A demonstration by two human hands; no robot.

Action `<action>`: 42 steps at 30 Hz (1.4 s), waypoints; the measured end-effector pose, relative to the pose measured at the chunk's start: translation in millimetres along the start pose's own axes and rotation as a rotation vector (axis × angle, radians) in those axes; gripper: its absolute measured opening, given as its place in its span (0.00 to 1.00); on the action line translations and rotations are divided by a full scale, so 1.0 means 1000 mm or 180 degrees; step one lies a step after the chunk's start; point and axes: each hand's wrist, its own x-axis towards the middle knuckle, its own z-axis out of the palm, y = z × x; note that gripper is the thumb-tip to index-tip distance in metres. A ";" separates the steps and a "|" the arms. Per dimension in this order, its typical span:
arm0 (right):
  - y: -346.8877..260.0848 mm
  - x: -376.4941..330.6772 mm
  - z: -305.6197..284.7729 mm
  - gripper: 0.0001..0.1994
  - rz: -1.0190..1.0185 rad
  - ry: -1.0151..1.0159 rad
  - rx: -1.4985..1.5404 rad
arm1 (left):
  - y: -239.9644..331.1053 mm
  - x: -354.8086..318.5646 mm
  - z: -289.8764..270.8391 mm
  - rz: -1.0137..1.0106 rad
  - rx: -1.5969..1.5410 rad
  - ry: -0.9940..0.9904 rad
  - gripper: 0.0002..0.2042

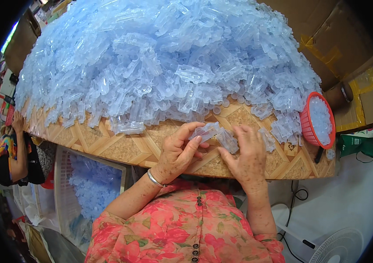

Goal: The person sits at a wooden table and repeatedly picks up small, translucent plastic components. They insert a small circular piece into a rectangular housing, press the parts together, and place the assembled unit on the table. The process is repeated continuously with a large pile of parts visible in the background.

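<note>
Crate of white plastic, partly hidden by the left forearm, stood left of the left hand, which pinched a clear bluish plastic piece above the wood-patterned table, beside the half-curled right hand, its grip impossible to tell, then a round white fan, cut off below.

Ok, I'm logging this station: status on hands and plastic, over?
Left hand pinching clear plastic. Right hand close by, grip unclear. Loose piece by right hand; big pale-blue heap just beyond.
</note>
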 end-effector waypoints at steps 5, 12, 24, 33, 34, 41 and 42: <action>0.014 -0.002 0.001 0.27 -0.0570 -0.0202 0.0116 | 0.000 0.000 -0.003 -0.0028 -0.0105 -0.0032 0.18; -0.008 -0.010 0.012 0.31 0.0074 0.0172 -0.0340 | -0.005 0.002 -0.003 -0.0060 -0.0293 0.0043 0.18; -0.023 -0.007 0.018 0.45 -0.0525 0.0929 0.1404 | -0.010 -0.001 -0.004 0.0313 -0.0004 -0.0131 0.18; -0.016 -0.010 0.024 0.47 -0.0585 0.0687 0.1238 | 0.007 -0.015 0.005 -0.0416 -0.1129 -0.0461 0.21; -0.014 -0.011 0.024 0.46 -0.0571 0.0675 0.1299 | 0.007 -0.013 0.005 -0.0438 -0.1256 -0.0482 0.21; -0.008 -0.017 0.025 0.45 -0.0306 0.0767 0.1705 | 0.010 -0.007 0.010 -0.0388 -0.1409 -0.0854 0.22; -0.007 -0.017 0.021 0.45 -0.0374 0.0715 0.1569 | 0.010 -0.007 0.010 -0.0428 -0.1326 -0.0880 0.22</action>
